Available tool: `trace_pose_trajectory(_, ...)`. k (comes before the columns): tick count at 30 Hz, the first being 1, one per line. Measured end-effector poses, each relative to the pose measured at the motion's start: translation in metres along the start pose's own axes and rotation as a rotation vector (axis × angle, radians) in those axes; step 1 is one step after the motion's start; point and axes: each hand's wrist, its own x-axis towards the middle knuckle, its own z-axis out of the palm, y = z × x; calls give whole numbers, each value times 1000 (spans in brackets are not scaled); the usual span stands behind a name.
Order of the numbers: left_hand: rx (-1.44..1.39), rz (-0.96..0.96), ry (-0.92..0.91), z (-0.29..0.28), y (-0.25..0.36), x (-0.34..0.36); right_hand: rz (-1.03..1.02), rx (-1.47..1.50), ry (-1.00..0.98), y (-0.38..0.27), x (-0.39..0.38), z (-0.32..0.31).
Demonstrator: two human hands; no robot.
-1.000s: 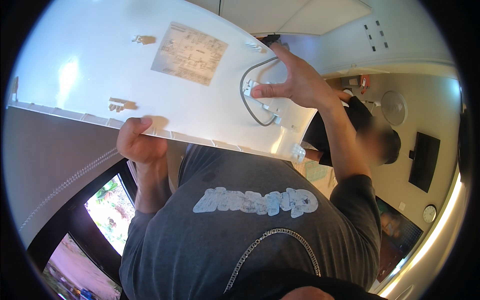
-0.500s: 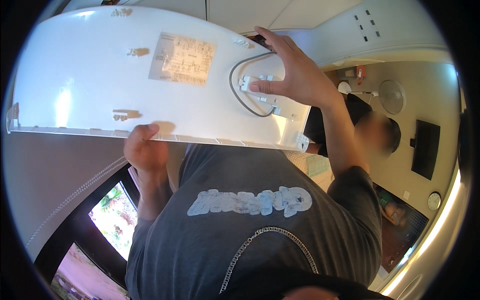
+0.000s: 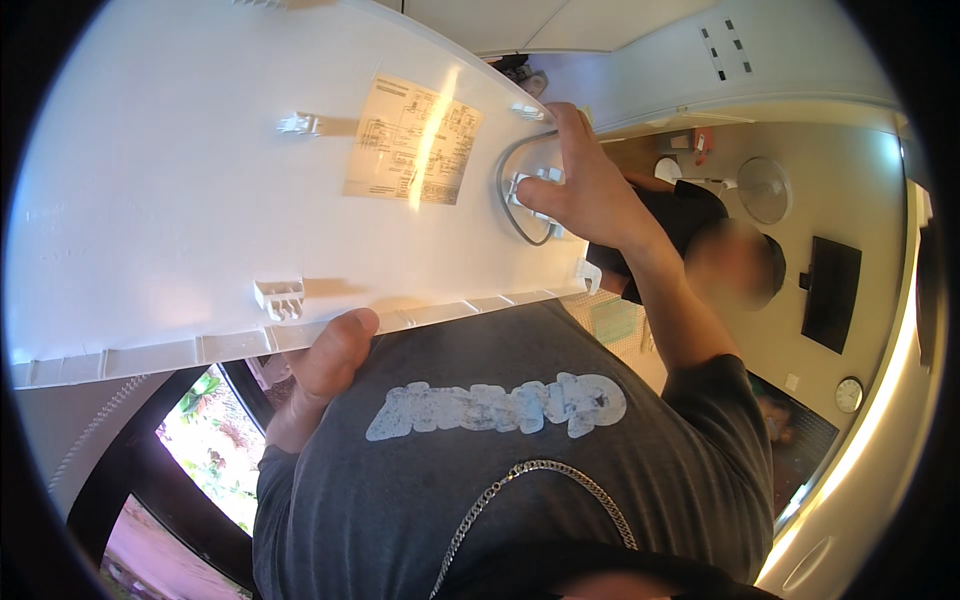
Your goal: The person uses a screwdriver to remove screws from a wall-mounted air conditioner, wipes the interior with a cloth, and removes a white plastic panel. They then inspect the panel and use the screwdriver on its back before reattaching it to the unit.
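A long white plastic cover panel [image 3: 200,190] spans the upper left in front of my chest, its inner face toward me. Small clips stick out of it, and a printed diagram label [image 3: 415,140] is stuck on it. My left hand [image 3: 335,352] grips its lower edge, thumb over the rim and the other fingers hidden behind. At the panel's right end my right hand [image 3: 600,195] holds on, thumb pressed by a small white fitting [image 3: 540,190] and fingers over the upper edge. A thin grey cable [image 3: 503,185] loops around that fitting.
Beyond my right arm is another person [image 3: 670,220] in dark clothes. A fan [image 3: 764,190], a dark wall screen [image 3: 832,293] and a round clock [image 3: 848,394] are at the right. Lower left, a dark-framed window [image 3: 215,440] stands beside a beaded chain [image 3: 95,430].
The panel has come nearer and tilted, its left end dropping and running out of view. My left hand has shifted right and down with it; my right hand has lowered slightly.
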Motion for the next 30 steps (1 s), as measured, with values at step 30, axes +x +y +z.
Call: trace_pose_trajectory(30, -350, 123, -233, -63, -1, 68, 204, 993, 484, 81, -91, 14)
